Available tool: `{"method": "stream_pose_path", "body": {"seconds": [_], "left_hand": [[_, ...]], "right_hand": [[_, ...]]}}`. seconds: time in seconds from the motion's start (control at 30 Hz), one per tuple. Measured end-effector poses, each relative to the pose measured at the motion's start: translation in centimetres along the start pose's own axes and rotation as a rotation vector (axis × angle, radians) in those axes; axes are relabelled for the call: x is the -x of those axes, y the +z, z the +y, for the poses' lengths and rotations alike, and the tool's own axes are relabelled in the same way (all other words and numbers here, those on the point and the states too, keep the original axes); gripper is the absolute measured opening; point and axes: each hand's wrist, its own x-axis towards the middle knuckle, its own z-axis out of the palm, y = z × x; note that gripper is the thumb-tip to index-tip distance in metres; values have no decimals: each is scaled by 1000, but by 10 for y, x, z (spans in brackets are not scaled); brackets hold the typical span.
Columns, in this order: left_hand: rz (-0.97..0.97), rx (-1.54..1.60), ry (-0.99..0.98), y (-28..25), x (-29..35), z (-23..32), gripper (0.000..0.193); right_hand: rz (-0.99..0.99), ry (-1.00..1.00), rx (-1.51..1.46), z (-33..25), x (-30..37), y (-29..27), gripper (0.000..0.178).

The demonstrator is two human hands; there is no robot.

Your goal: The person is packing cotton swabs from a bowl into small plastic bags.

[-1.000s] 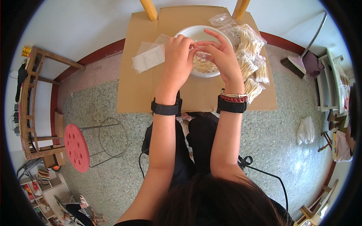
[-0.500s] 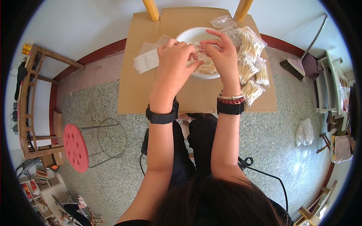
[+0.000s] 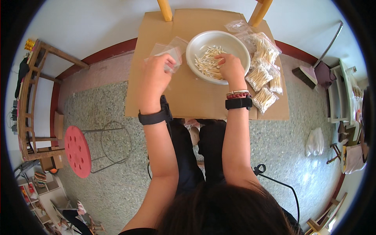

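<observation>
A white round bowl (image 3: 190,58) holds a loose heap of cotton swabs (image 3: 209,62). My right hand (image 3: 232,69) reaches over the bowl's right side with its fingers bent in among the swabs; its fingertips are partly hidden. To the left of the bowl, my left hand (image 3: 156,76) is closed, fingers curled, with a bit of clear plastic bag showing at them. Flat clear plastic bags (image 3: 178,44) lie on the cardboard just beyond that hand. Filled bags of cotton swabs (image 3: 264,100) are piled to the bowl's right.
Everything rests on a cardboard sheet (image 3: 184,103) across the work surface. A crumpled clear bag (image 3: 237,26) lies at its back right. Yellow wooden legs (image 3: 165,9) stand at the far edge. A red stool (image 3: 77,150) is on the floor to the left, and a broom (image 3: 305,76) leans at right.
My hands have parted from over the bowl. The left has moved left and nearer with clear plastic; the right has lowered into the swabs, its spread fingers now bent.
</observation>
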Motion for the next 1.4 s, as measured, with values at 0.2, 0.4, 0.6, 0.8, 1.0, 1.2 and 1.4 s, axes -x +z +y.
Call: {"method": "stream_pose_path", "body": {"seconds": [0.2, 0.4, 0.6, 0.8, 1.0, 1.2, 1.4], "left_hand": [[-109, -114, 76, 22, 5, 5, 36], [-53, -77, 101, 33, 3, 10, 42], [-47, -69, 64, 37, 6, 18, 41], [-9, -83, 68, 40, 3, 25, 44], [52, -94, 121, 44, 4, 23, 52], [48, -90, 51, 39, 2, 28, 57], [75, -93, 7, 34, 1, 32, 61]], "right_hand": [[-2, 137, 38, 2, -7, 5, 31], [-10, 136, 58, 2, -10, 7, 29], [-36, 174, 114, -1, -11, 7, 28], [-24, 151, 130, 2, -11, 8, 30], [-34, 138, 91, -2, -8, 5, 32], [-13, 148, 111, 0, -9, 5, 34], [2, 133, 61, 6, -8, 4, 36]]}}
